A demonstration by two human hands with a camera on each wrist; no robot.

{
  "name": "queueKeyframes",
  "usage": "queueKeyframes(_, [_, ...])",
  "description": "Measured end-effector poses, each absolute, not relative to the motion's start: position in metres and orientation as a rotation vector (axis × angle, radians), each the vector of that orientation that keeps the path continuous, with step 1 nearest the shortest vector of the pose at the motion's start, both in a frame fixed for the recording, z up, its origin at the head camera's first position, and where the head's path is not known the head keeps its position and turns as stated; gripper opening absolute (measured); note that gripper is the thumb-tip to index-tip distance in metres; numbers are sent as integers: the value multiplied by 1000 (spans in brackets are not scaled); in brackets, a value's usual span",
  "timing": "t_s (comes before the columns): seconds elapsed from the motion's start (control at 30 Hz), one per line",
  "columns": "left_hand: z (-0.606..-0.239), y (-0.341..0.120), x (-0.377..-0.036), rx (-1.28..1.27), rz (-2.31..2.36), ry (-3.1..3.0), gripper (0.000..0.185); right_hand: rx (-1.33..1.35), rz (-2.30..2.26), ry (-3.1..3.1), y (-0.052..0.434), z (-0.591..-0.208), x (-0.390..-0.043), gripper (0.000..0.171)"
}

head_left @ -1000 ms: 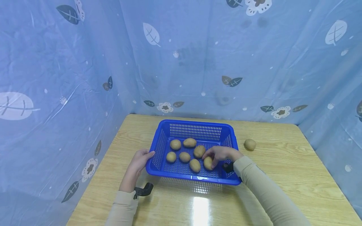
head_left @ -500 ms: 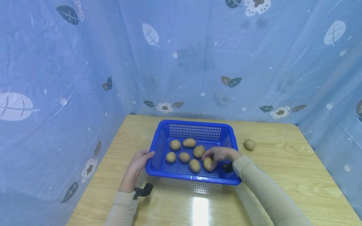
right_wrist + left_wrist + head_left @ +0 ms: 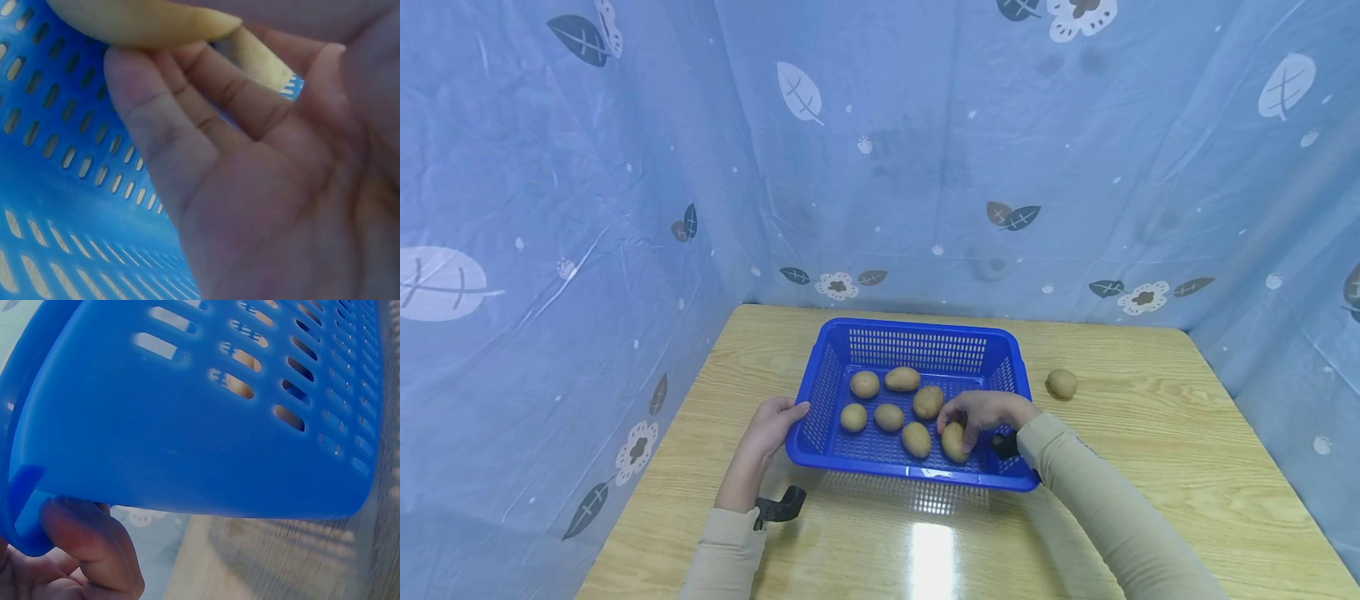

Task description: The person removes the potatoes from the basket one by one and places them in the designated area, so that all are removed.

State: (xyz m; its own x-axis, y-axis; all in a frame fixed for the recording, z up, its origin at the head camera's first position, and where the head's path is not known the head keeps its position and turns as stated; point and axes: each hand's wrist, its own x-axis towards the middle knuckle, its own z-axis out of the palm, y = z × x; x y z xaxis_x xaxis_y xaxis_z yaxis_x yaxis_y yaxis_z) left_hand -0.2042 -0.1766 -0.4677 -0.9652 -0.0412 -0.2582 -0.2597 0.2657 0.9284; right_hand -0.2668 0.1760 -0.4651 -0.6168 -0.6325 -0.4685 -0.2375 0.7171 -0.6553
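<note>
A right hand pinches a potato lying lengthwise front-to-back in the basket; the left hand grips its rim.

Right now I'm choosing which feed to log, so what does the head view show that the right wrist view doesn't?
Head only: the left hand holding the blue basket by its left rim, six potatoes in it, and a loose potato on the table.
Right wrist only: the fingers curled under the held potato, close up.
Both: the right hand on that potato, inside the basket.
</note>
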Motion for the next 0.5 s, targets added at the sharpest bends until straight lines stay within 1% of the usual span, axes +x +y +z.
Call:
queueKeyframes(0.17, [-468, -177, -204, -280, 1767, 2361, 33, -665, -730, 2201, 176, -467, -268, 36])
queueKeyframes(0.5, [-467, -177, -203, -284, 1764, 2367, 32, -686, -735, 2199, 177, -468, -269, 36])
